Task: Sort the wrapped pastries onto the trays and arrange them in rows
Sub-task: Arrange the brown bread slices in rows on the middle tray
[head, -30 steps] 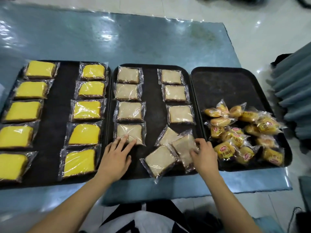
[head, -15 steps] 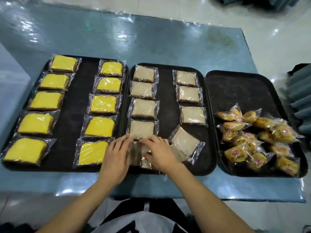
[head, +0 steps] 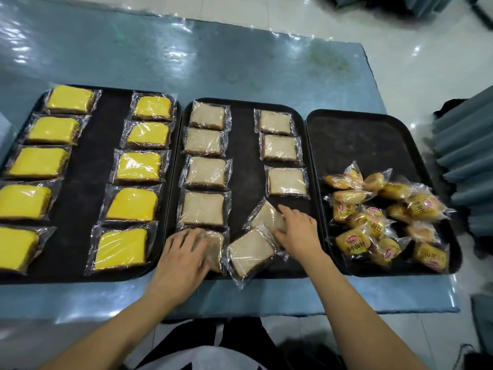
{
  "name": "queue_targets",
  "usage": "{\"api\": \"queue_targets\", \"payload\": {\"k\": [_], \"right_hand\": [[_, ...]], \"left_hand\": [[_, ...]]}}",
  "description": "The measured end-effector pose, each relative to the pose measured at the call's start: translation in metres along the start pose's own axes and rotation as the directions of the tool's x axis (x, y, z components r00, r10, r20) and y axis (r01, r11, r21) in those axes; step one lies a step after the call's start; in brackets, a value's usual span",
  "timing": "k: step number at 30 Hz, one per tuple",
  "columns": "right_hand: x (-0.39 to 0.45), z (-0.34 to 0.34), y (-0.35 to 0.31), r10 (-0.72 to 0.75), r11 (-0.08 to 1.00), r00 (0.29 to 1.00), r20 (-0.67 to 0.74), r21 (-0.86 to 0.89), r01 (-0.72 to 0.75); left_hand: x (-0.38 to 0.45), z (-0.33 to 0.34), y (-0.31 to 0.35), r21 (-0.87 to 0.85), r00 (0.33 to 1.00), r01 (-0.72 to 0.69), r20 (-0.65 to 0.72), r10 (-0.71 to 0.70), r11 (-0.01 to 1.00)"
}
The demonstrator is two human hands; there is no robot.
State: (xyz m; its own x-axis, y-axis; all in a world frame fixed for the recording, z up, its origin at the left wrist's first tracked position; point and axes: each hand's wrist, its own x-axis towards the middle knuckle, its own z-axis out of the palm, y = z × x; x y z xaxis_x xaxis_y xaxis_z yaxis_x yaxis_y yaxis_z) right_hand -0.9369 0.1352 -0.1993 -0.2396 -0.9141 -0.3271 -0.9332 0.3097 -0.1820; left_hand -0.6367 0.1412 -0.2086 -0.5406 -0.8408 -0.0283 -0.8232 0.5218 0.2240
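The left hand (head: 184, 252) is lying flat, fingers spread, pressing a pale slice (head: 214, 247) into the near end of the middle tray (head: 240, 161)'s left row, while the right hand (head: 298, 232), fingers loosely extended, is touching a skewed slice (head: 266, 217). Yellow cakes (head: 138, 166) are sitting in finished rows; two pale slices and the heaped buns (head: 373, 222) on the right tray (head: 373, 145) are waiting. Half a second ago both hands were together on that near-left slice; now the right is reaching away rightward.

Three trays sit side by side on the table (head: 240, 62). The left tray (head: 80, 182) holds slices in two rows of five. The middle tray (head: 240, 166) has a left row of five, its nearest slice (head: 216, 245) under the left hand (head: 184, 256), and a right row of three; before that row two loose slices overlap, the right hand (head: 296, 231) on the farther one (head: 266, 216). The right tray (head: 373, 145) holds a heap of buns (head: 381, 217) at its near end.
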Motion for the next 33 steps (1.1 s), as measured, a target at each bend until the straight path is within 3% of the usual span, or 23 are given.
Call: {"api": "queue_targets", "payload": {"k": [4, 8, 12, 15, 16, 17, 18, 20, 22, 24, 27, 33], "right_hand": [[-0.010, -0.006, 0.003, 0.100, 0.990, 0.995, 0.023, 0.100, -0.102], [-0.036, -0.027, 0.024, 0.303, 0.858, 0.952, -0.032, 0.444, -0.258], [-0.041, -0.036, 0.041, 0.589, 0.515, 0.808, -0.026, 0.782, -0.350], [-0.031, -0.020, 0.032, 0.592, 0.073, 0.766, 0.250, 0.930, -0.360], [-0.031, -0.013, 0.028, 0.556, -0.007, 0.768, 0.317, 0.926, -0.377], [-0.032, -0.003, 0.026, 0.537, -0.008, 0.772, 0.340, 0.917, -0.398], [-0.037, 0.005, 0.024, 0.532, 0.097, 0.788, 0.310, 0.902, -0.420], [-0.051, 0.018, 0.024, 0.482, 0.474, 0.861, 0.164, 0.778, -0.413], [-0.063, 0.028, 0.023, 0.358, 0.666, 0.928, 0.103, 0.668, -0.331], [-0.069, 0.033, 0.022, 0.271, 0.710, 0.956, 0.109, 0.648, -0.276], [-0.070, 0.027, 0.021, 0.216, 0.662, 0.956, 0.198, 0.690, -0.292], [-0.078, 0.018, 0.041, 0.310, 0.610, 0.932, 0.186, 0.714, -0.345]], "left_hand": [[0.026, 0.001, 0.041, -0.027, 0.989, -0.138, 0.052, 0.139, 0.990], [0.043, 0.015, 0.063, 0.010, 0.956, -0.199, 0.222, 0.192, 0.980], [0.041, 0.020, 0.061, -0.023, 0.966, -0.175, 0.188, 0.176, 0.984], [0.035, 0.017, 0.063, -0.025, 0.982, -0.127, 0.140, 0.129, 0.992], [0.033, 0.017, 0.063, -0.025, 0.985, -0.111, 0.131, 0.114, 0.993], [0.032, 0.018, 0.062, -0.029, 0.986, -0.100, 0.133, 0.103, 0.995], [0.030, 0.018, 0.060, -0.034, 0.984, -0.098, 0.143, 0.102, 0.995], [0.030, 0.021, 0.056, -0.042, 0.980, -0.124, 0.155, 0.129, 0.991], [0.030, 0.023, 0.057, -0.067, 0.976, -0.156, 0.144, 0.164, 0.986], [0.031, 0.024, 0.063, -0.120, 0.975, -0.169, 0.122, 0.183, 0.978], [0.032, 0.026, 0.078, -0.184, 0.969, -0.221, 0.067, 0.237, 0.958], [0.041, 0.019, 0.102, -0.252, 0.943, -0.316, 0.026, 0.333, 0.915]]}}
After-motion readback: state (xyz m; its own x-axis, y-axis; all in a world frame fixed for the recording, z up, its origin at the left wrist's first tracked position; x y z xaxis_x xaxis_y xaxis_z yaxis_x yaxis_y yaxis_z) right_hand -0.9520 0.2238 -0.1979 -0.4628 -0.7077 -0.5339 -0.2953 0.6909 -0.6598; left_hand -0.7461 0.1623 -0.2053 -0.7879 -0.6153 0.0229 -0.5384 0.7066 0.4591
